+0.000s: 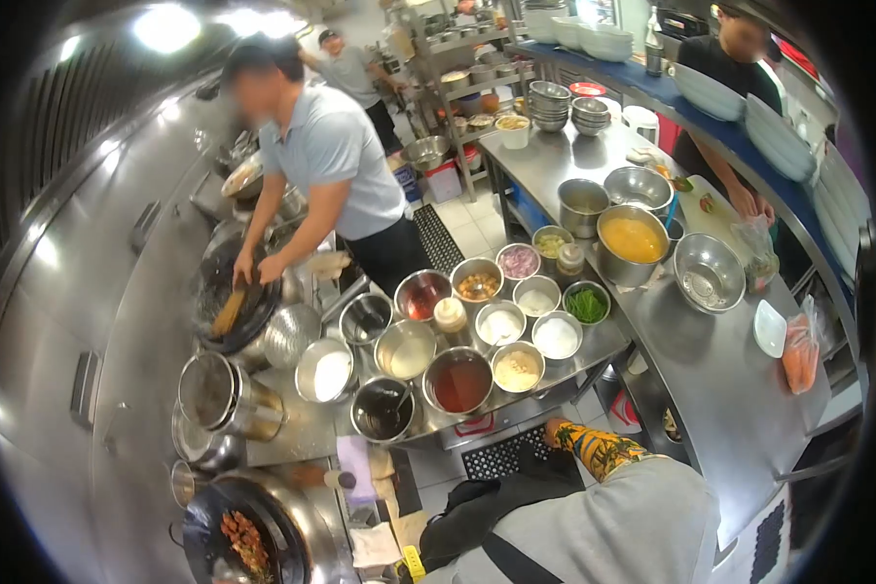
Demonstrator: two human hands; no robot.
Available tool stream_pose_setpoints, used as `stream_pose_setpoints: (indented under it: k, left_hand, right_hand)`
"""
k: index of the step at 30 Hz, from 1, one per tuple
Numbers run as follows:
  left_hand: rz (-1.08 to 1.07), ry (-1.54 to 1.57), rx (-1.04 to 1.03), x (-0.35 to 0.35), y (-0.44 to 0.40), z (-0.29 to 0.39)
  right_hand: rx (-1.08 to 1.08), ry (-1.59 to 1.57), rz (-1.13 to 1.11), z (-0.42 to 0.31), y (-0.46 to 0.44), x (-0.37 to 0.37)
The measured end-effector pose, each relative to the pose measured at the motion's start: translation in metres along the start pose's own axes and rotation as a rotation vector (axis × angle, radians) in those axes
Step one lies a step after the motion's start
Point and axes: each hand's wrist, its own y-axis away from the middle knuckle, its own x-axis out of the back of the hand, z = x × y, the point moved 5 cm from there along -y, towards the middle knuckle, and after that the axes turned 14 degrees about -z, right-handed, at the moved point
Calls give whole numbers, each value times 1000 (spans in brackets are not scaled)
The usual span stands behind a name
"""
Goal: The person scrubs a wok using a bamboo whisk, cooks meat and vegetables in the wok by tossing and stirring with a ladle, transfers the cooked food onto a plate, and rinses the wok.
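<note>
Neither of my hands shows clearly. My grey top and a black apron (pixel 501 506) fill the bottom of the head view. A yellow band (pixel 414 562) shows at the lower edge; any hand beyond it is out of frame. Yellow patterned cloth (pixel 599 450) lies past my top, with a little bare skin at its end that I cannot identify. To the lower left, a dark wok (pixel 200 530) holds browned chopped food (pixel 246 545). Folded cloths (pixel 375 547) lie between the wok and my apron.
Metal pots of sauces and ingredients, including dark red sauce (pixel 457 382) and chopped greens (pixel 585 306), crowd the middle counter. A co-worker (pixel 331 156) holds a brush over another wok (pixel 204 292). Another person stands behind the right counter (pixel 691 375); a third is at the back.
</note>
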Motion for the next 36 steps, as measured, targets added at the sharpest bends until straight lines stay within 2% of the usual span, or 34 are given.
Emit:
stream_pose_setpoints:
  k: [2,6,7,11,12,13,14,15,17,18,20,24,26,29,31,32,33,35,36]
  left_hand:
    - [-77,53,15,-28,46,14]
    - [-181,145,50,-71,111,36]
    - [-195,169,48,-79,123,42]
    - [-298,229,65,-108,164,51]
    - [-350,245,84,-117,175,57]
    - [-414,257,114,-129,190,60]
    - [-478,284,149,-143,208,66]
    - [-582,302,191,-161,229,72]
    - [-882,316,246,-207,286,93]
    - [-1196,295,238,-230,345,145]
    - [-1519,294,128,-270,412,184]
    - [-2103,302,3,-321,553,245]
    - [-2331,349,14,-334,608,262]
    - [-2571,442,137,-343,663,281]
    - [-2579,441,218,-340,678,297]
    - [-2406,170,220,-338,680,297]
    - [-2426,408,35,-351,679,282]
    - [-2313,577,-63,-368,665,250]
    - [-2201,509,24,-376,653,242]
  right_hand:
    - [-20,-135,-111,8,20,-5]
    - [127,107,-58,14,31,4]
    - [309,51,88,6,35,15]
    - [449,60,-8,-37,86,34]
    - [549,3,2,-53,115,48]
    - [804,-84,193,-70,156,64]
    - [877,-241,103,-87,237,104]
    - [947,-312,52,-97,266,112]
    - [1281,-413,305,-106,337,131]
    - [1273,-388,175,-104,380,148]
    - [1369,-505,151,-99,423,156]
    - [1265,-412,392,-70,442,145]
    - [1148,-360,350,-53,453,148]
    - [1086,-514,346,-35,456,144]
    - [1039,-532,322,-29,453,144]
    - [1023,-546,294,-29,454,142]
    - [1006,-559,271,-28,453,144]
    - [997,-557,284,-28,452,146]
    - [996,-534,288,-28,452,149]
